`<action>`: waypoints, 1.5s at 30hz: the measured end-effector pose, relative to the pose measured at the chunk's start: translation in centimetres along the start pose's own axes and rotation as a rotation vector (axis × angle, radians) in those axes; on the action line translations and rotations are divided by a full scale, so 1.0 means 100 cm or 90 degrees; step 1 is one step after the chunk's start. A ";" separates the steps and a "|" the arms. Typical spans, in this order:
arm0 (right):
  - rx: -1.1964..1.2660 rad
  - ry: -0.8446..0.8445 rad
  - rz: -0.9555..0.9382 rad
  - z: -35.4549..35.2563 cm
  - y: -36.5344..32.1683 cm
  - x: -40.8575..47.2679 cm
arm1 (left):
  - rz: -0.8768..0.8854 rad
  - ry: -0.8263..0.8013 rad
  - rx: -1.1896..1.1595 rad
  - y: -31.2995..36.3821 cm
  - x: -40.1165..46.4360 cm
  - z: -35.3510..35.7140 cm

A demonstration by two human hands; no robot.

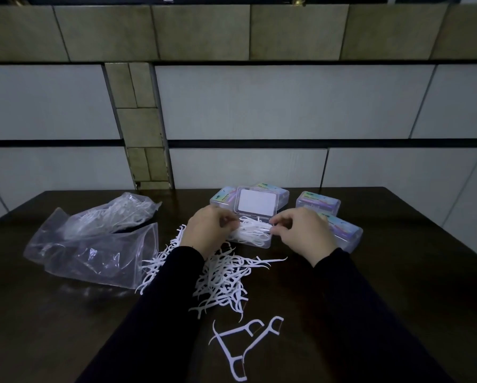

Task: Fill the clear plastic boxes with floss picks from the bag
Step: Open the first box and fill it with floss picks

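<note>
Loose floss picks (240, 341) lie on dark table (397, 286) below tiled wall (287, 100).

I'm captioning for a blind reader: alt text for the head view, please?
Both hands, left hand and right hand, hold floss picks over an open clear box on a dark table; loose picks and bags lie nearby.

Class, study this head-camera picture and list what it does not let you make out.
- Head view: printing on the closed boxes is too small and blurred.
- Part of the open box is hidden behind the left hand and right hand.
- Some of the floss pick pile lies hidden under the left sleeve.
</note>
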State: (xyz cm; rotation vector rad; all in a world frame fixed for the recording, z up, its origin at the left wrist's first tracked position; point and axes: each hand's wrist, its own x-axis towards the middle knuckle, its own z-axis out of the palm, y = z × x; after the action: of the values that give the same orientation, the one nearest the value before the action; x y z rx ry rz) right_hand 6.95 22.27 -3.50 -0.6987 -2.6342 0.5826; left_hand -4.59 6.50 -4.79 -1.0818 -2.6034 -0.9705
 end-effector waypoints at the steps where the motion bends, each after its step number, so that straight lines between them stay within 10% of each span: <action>1: 0.002 0.010 -0.003 0.001 0.000 0.000 | -0.001 0.002 -0.009 0.001 0.000 0.001; 22: 0.098 -0.075 -0.052 0.012 0.002 -0.003 | 0.238 -0.019 0.131 0.035 -0.007 0.019; 45: 0.102 -0.101 -0.061 0.009 0.009 -0.003 | 0.099 -0.028 0.091 0.011 -0.008 -0.002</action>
State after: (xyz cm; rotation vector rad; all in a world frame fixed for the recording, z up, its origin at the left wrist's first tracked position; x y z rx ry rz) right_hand 7.10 22.55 -4.76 -0.4931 -2.7086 0.8403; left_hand -3.29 6.52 -4.34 -1.2587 -2.5317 -0.7228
